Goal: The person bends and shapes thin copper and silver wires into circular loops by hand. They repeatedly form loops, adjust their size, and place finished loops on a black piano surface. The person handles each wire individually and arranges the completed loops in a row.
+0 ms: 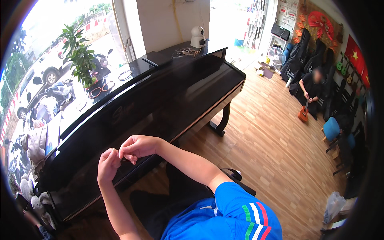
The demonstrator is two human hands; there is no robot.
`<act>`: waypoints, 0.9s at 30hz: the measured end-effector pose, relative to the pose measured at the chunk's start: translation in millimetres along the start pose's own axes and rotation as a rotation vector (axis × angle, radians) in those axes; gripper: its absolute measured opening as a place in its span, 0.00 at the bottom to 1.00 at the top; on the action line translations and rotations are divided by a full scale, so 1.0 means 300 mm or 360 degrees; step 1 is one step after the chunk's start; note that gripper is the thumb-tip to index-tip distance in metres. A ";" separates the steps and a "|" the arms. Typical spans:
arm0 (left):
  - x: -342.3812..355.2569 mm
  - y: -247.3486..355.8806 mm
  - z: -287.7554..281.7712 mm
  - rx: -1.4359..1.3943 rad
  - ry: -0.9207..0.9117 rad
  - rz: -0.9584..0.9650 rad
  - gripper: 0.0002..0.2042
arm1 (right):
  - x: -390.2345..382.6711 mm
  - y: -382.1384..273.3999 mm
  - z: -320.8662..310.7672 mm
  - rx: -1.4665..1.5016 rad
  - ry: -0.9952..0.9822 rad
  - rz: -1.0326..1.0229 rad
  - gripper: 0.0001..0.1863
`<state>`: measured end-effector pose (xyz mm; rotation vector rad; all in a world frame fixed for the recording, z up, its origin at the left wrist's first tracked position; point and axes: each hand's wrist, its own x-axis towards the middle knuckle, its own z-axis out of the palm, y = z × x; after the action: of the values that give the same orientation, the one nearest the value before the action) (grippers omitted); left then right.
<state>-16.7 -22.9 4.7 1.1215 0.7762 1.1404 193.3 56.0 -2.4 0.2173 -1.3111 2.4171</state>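
Over the closed lid of a glossy black piano point(160, 108), my left hand point(107, 165) and my right hand point(138, 147) meet, fingertips nearly touching. Both hands are closed in a pinch. A thin, golden, wire-like strand point(126, 160) shows just below the right fingers. Most of it is hidden by the fingers, and its exact kind is too small to make out. The piano's dark front edge runs diagonally beneath my wrists.
On the piano's back ledge sit coiled cables point(186, 52), a white camera device point(197, 37), rings of wire point(108, 86) and a potted plant point(82, 60). Across the wooden floor point(272, 132), a seated person point(314, 86) holds a small orange ukulele point(303, 115). A blue chair point(331, 129) stands at right.
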 end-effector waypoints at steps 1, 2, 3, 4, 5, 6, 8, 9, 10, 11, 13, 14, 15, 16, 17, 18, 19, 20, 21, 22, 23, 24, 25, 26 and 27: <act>-0.003 -0.004 0.010 -0.0055 0.0022 0.0021 0.13 | -0.002 0.004 0.010 0.0042 0.0005 -0.0023 0.14; -0.001 -0.010 0.021 -0.0184 0.0076 0.0028 0.13 | -0.003 0.002 0.021 0.0095 0.0027 -0.0162 0.14; 0.003 -0.008 0.035 -0.0205 0.0139 0.0038 0.13 | -0.004 -0.006 0.031 0.0148 0.0048 -0.0300 0.15; 0.012 0.006 0.064 -0.0226 0.0203 0.0048 0.13 | -0.008 -0.011 0.034 0.0272 0.0188 -0.0464 0.16; 0.010 0.017 0.081 -0.0247 0.0286 0.0060 0.13 | -0.008 -0.038 0.062 0.0418 0.0306 -0.0569 0.16; 0.011 0.026 0.095 -0.0240 0.0330 0.0055 0.12 | -0.015 -0.078 0.092 0.0513 0.0275 -0.0676 0.17; 0.017 0.023 0.110 -0.0138 0.0373 0.0031 0.11 | -0.037 -0.143 0.137 0.0806 0.0189 -0.0907 0.16; 0.017 0.024 0.120 -0.0076 0.0405 0.0013 0.11 | -0.054 -0.169 0.157 0.0898 0.0354 -0.1046 0.15; 0.012 0.026 0.132 0.0007 0.0432 0.0026 0.12 | -0.064 -0.187 0.175 0.0806 0.0506 -0.1186 0.14; 0.012 0.024 0.146 0.0128 0.0457 0.0029 0.12 | -0.071 -0.195 0.190 0.0701 0.0669 -0.1332 0.13; -0.003 0.044 0.194 0.0428 0.0467 -0.0009 0.12 | -0.052 -0.181 0.224 0.0086 0.0877 -0.1421 0.12; -0.013 0.050 0.217 0.0626 0.0441 -0.0020 0.13 | -0.047 -0.169 0.234 -0.0227 0.0972 -0.1453 0.11; -0.025 0.054 0.231 0.0760 0.0373 -0.0004 0.13 | -0.041 -0.150 0.239 -0.0694 0.1050 -0.1411 0.11; -0.038 0.066 0.251 0.0885 0.0311 0.0071 0.13 | -0.033 -0.128 0.245 -0.1164 0.1110 -0.1348 0.10; -0.050 0.076 0.270 0.1009 0.0248 0.0145 0.12 | -0.026 -0.108 0.248 -0.1634 0.1152 -0.1265 0.10; -0.061 0.080 0.281 0.1026 0.0211 0.0140 0.12 | -0.035 -0.104 0.244 -0.2121 0.1081 -0.1243 0.11; -0.072 0.085 0.287 0.1045 0.0180 0.0138 0.11 | -0.031 -0.095 0.226 -0.2328 0.0959 -0.1247 0.12; -0.083 0.094 0.288 0.1064 0.0149 0.0135 0.10 | -0.041 -0.089 0.217 -0.2387 0.0889 -0.1065 0.12; -0.097 0.113 0.288 0.1089 0.0174 0.0106 0.10 | -0.060 -0.089 0.215 -0.2442 0.0815 -0.0884 0.12; -0.113 0.138 0.287 0.1113 0.0211 0.0076 0.10 | -0.071 -0.096 0.229 -0.2320 0.0787 -0.0624 0.12; -0.126 0.150 0.282 0.1130 0.0244 0.0041 0.10 | -0.080 -0.116 0.233 -0.2209 0.0693 -0.0342 0.12; -0.129 0.140 0.257 0.1139 0.0274 0.0080 0.10 | -0.085 -0.151 0.249 -0.2002 0.0602 0.0003 0.13; -0.137 0.143 0.233 0.1148 0.0271 0.0034 0.10 | -0.087 -0.178 0.262 -0.1780 0.0505 0.0337 0.14; -0.134 0.141 0.230 0.1090 0.0273 0.0081 0.10 | -0.093 -0.188 0.259 -0.1668 0.0364 0.0461 0.15; -0.133 0.140 0.228 0.1033 0.0277 0.0127 0.10 | -0.098 -0.205 0.258 -0.1595 0.0238 0.0638 0.16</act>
<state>22.5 -79.2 62.2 1.6099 1.3036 1.0888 241.4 14.3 78.8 -0.5268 -2.4398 1.6712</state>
